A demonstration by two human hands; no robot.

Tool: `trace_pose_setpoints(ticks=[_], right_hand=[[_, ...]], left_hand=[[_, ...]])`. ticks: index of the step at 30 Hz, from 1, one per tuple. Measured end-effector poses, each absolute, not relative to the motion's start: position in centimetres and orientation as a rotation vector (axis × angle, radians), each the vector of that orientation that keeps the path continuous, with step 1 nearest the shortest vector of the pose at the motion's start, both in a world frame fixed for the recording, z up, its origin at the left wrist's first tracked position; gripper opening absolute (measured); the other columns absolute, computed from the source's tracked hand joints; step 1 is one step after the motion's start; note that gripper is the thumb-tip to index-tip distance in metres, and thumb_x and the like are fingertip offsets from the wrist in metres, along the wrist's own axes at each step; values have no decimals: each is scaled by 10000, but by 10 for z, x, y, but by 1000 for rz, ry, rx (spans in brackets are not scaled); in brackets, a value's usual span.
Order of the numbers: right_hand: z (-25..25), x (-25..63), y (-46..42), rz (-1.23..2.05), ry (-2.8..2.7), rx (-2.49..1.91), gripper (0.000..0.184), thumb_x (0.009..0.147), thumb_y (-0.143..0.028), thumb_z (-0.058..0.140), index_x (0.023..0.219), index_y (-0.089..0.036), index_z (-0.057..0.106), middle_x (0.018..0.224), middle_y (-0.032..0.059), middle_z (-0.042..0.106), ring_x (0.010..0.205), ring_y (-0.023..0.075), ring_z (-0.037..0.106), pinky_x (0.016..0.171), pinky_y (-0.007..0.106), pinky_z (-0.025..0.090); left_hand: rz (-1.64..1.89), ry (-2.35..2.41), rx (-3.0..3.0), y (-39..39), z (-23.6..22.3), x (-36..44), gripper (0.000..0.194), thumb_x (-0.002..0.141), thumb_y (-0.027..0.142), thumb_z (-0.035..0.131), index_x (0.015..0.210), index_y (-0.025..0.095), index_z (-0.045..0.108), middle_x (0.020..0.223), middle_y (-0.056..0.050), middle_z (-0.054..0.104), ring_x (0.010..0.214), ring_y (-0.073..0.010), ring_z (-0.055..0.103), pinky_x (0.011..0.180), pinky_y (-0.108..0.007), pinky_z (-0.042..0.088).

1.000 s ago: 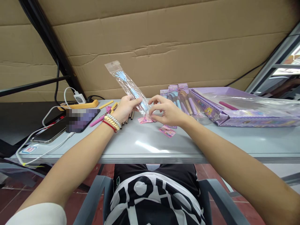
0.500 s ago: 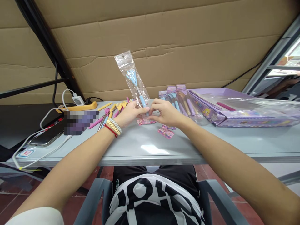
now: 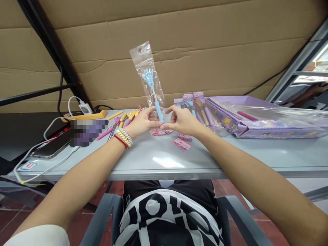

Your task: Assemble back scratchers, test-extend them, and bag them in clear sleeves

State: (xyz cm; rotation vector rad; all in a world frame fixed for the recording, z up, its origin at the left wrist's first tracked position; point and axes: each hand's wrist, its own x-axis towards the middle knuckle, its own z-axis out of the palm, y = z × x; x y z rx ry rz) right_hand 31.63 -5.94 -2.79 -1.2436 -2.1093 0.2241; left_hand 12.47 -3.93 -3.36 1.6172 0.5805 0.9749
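A light-blue back scratcher with a hand-shaped head stands nearly upright inside a clear plastic bag. My left hand grips the bagged handle near its lower end, thumb in front. Curled around the right side of the bag's bottom is my right hand, thumb and fingers closed on the plastic; its exact hold is partly hidden. Small pink printed cards lie on the table below the hands. Loose back scratchers in yellow, pink and blue are spread just beyond my left wrist.
Several bagged back scratchers with header cards lie right of my right hand. Farther right sits a purple printed box with clear film. On the left are a phone, white cables and a yellow power strip. A cardboard wall stands behind.
The bag and back scratcher have risen slightly and tipped more upright. The scratcher's handle now shows lower between my hands, and my right fingers have shifted slightly apart.
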Motion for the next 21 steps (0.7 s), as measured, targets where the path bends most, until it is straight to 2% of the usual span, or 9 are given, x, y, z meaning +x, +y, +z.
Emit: trace_pose_setpoints(ticks=[3, 5, 7, 14, 21], right_hand=[[-25, 314, -61, 248, -2113, -1232, 446, 666, -581, 680, 737, -157, 563, 592, -15, 542, 558, 105, 456, 549, 244, 301], [-24, 313, -62, 283, -2119, -1206, 456, 693, -582, 649, 591, -160, 508, 555, -15, 518, 535, 90, 426, 533, 240, 284], [-23, 312, -62, 326, -2117, -1188, 486, 692, -583, 645, 530, -162, 465, 520, -24, 478, 516, 78, 392, 517, 237, 268], [-24, 313, -62, 459, -2126, -1160, 550, 637, -629, 663, 483, -163, 416, 482, -46, 359, 496, 62, 310, 493, 239, 235], [-24, 313, -64, 541, -2139, -1086, 469, 631, -607, 693, 627, -141, 637, 521, -10, 501, 548, 104, 445, 519, 238, 318]], left_hand=[[1037, 574, 1560, -39, -34, 125, 523, 600, 205, 817, 1066, 155, 584, 952, -66, 676, 820, -163, 648, 719, -300, 528], [1039, 570, 1545, -40, -34, 126, 463, 607, 220, 814, 1016, 138, 611, 952, -72, 681, 831, -161, 646, 731, -296, 523], [1005, 548, 1531, -40, -33, 126, 432, 615, 225, 811, 997, 135, 631, 958, -75, 688, 829, -157, 649, 747, -297, 520], [833, 473, 1499, -42, -30, 123, 502, 628, 244, 818, 1093, 156, 651, 946, -89, 713, 830, -168, 671, 771, -296, 514], [748, 429, 1535, -44, -29, 120, 581, 571, 305, 853, 1100, 145, 674, 918, -108, 720, 815, -205, 681, 756, -321, 533]])
